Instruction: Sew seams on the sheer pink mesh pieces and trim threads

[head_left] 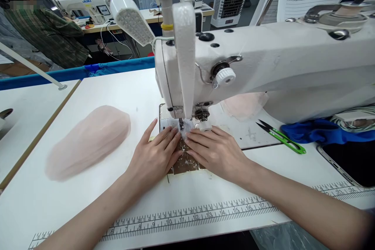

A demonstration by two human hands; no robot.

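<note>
My left hand (156, 149) lies flat on the bed of a white sewing machine (258, 47), fingers stretched out toward the left side of the presser foot (181, 123). My right hand (215, 150) rests opposite it, fingers flat and pointing left. Between the fingertips, at the foot, a bit of sheer whitish fabric (190, 125) shows; the rest of it is hidden under the hands. Both thumbs reach over a brown, speckled patch (187, 162) in front of the needle. To the left, a pile of sheer pale pink pieces (90, 140) lies on the table.
Green thread snips (285, 138) lie right of the machine bed, near a blue cloth (319, 131) and a phone (351, 162). More pink pieces (244, 104) lie behind the needle. A ruler strip (181, 218) runs along the front edge. A person (47, 35) sits at the back left.
</note>
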